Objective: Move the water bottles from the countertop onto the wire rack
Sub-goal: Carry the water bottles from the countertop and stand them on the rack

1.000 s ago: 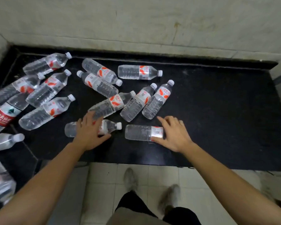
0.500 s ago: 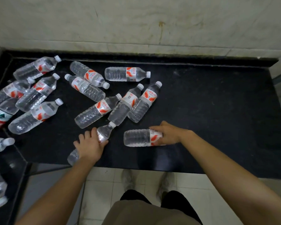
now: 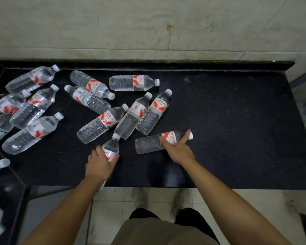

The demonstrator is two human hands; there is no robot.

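Note:
Several clear water bottles with red-and-white labels lie scattered on the black countertop (image 3: 237, 121). My left hand (image 3: 100, 166) grips one bottle (image 3: 111, 147) around its label, cap pointing away from me, its base over the counter's front edge. My right hand (image 3: 177, 150) holds another bottle (image 3: 148, 145) that lies sideways, fingers curled round its labelled end and the index finger stretched toward the white cap. A cluster of bottles (image 3: 131, 117) lies just beyond both hands. No wire rack is in view.
More bottles (image 3: 32, 106) crowd the counter's left part, and others lie on a lower dark surface (image 3: 0, 174) at far left. A stained wall (image 3: 148, 29) backs the counter. My feet stand on pale floor tiles (image 3: 113, 209) below the front edge.
Both hands have closed round their bottles. The left one has turned its bottle cap-away and drawn it toward the front edge; the right one has tilted its bottle's capped end up.

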